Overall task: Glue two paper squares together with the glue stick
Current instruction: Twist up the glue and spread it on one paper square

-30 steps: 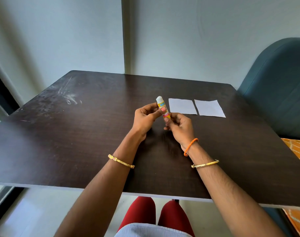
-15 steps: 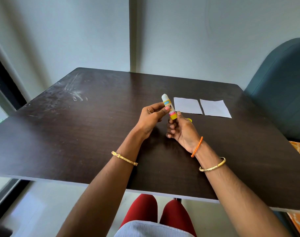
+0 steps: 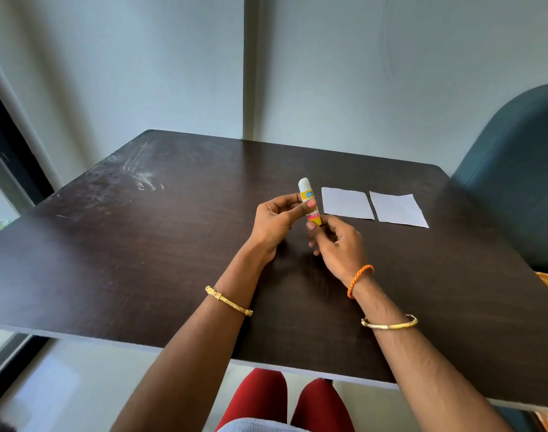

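**First:** Since half a second ago, the right hand (image 3: pixel 336 241) has closed back in on the bottom of the glue stick (image 3: pixel 309 201); before that it hung a little lower with a yellow bit showing beside its fingers, and that yellow bit is out of sight now.

**Second:** And the left hand (image 3: pixel 277 221)?

**First:** It grips the stick's barrel between thumb and fingers, holding it nearly upright above the worktop (image 3: pixel 141 260), white end upward. The right hand pinches the yellow base with thumb and fingertips.

**Second:** Is the cap off?

**First:** That cannot be told for sure; the white top could be cap or glue. The grip on the base suggests the person is twisting the glue up, so spreading has probably not started.

**Second:** The paper?

**First:** Both paper squares lie flat just beyond the hands, the near paper square (image 3: pixel 347 202) beside the far paper square (image 3: pixel 399 210), a narrow gap between them, neither touched.
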